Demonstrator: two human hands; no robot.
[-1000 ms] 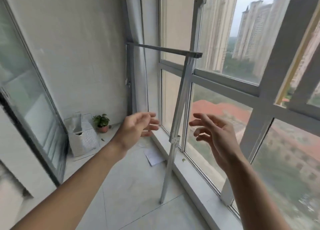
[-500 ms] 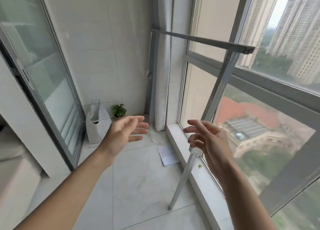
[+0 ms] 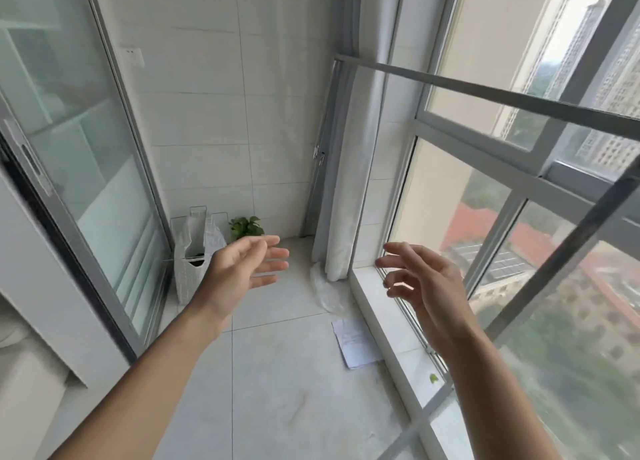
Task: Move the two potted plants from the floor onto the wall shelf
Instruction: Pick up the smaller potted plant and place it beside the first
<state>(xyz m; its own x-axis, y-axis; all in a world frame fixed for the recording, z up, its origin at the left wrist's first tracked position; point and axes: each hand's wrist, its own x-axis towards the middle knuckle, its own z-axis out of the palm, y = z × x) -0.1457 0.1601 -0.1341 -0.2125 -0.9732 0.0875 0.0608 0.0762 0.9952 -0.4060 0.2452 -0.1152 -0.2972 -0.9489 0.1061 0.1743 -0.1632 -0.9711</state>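
Observation:
One small potted plant [image 3: 245, 227] with green leaves stands on the tiled floor against the far wall; its pot is hidden behind my left hand. No second plant and no shelf are in view. My left hand [image 3: 239, 271] is held out in front of me, palm turned inward, fingers apart and empty. My right hand [image 3: 426, 283] is raised beside the window, fingers spread and slightly curled, also empty. Both hands are well short of the plant.
A white perforated basket [image 3: 194, 269] stands just left of the plant by the sliding glass door [image 3: 86, 169]. A metal rack frame [image 3: 502, 94] crosses in front of the window. Papers [image 3: 355, 343] and a plastic bag [image 3: 323, 290] lie on the floor near the sill [image 3: 384, 307].
The view has swung left and down toward the corner, so the plant and basket look nearer. Both hands stay raised, open and empty.

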